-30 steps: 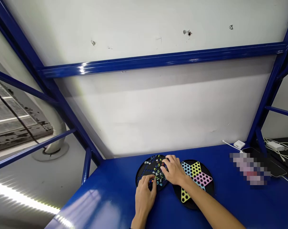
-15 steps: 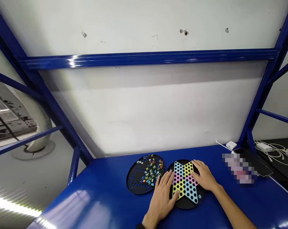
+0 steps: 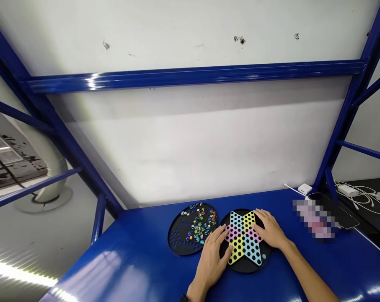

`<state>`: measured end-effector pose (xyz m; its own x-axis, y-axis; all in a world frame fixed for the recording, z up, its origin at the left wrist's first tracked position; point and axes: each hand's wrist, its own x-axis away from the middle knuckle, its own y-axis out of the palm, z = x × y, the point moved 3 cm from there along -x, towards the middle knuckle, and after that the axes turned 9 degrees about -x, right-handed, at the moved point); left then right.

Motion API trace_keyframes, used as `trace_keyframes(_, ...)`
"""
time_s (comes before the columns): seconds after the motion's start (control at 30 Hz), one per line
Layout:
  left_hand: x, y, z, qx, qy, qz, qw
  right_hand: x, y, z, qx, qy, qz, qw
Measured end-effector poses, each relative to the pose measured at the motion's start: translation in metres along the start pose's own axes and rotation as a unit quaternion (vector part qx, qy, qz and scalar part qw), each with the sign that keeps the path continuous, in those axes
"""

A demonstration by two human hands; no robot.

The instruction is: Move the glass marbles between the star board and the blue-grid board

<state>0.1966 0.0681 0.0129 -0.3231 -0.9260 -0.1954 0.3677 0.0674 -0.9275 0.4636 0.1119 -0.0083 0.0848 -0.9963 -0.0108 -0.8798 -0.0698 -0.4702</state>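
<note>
Two hands rest on one star board [image 3: 244, 243], head view.
- Item: star board, round and black with a coloured, holed star, lying on the blue table [image 3: 139, 260].
- At its left rim: left hand [image 3: 213, 256], flat, fingers spread, gripping nothing.
- At its right rim: right hand [image 3: 270, 230], flat, fingers loosely apart.
- Just left of it: marble tray [image 3: 191, 228].
- Well to its right: phone [image 3: 337, 209].

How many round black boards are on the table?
2. The marble tray lies to the left on the blue table. The star board lies just right of it, under the left hand and right hand.
</note>
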Motion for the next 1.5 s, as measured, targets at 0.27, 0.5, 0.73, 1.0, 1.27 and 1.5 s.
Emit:
trace_keyframes(0.27, 0.001, -0.002, -0.005, 0.045, -0.027, 0.054, 0.997, 0.002, -0.003, -0.012, 0.051, -0.051, 0.006, 0.997)
trace_keyframes(0.5, 0.006, -0.020, -0.026, 0.008, -0.110, 0.177, 0.978, 0.006, -0.003, -0.021, 0.092, -0.048, 0.020, 0.994)
trace_keyframes(0.73, 0.011, -0.029, -0.050, -0.109, -0.265, 0.072, 0.955, 0.006, -0.002, -0.021, 0.093, -0.047, 0.026, 0.994)
trace_keyframes(1.0, 0.008, -0.020, -0.065, 0.048, -0.259, 0.060, 0.963, 0.006, -0.002, -0.021, 0.086, -0.044, 0.021, 0.995)
trace_keyframes(1.27, 0.006, -0.029, -0.033, 0.111, -0.122, 0.208, 0.964, 0.007, -0.004, -0.023, 0.090, -0.041, 0.014, 0.995)
trace_keyframes(1.5, 0.005, -0.020, -0.015, 0.161, -0.030, 0.110, 0.980, 0.006, -0.003, -0.022, 0.095, -0.048, 0.015, 0.994)
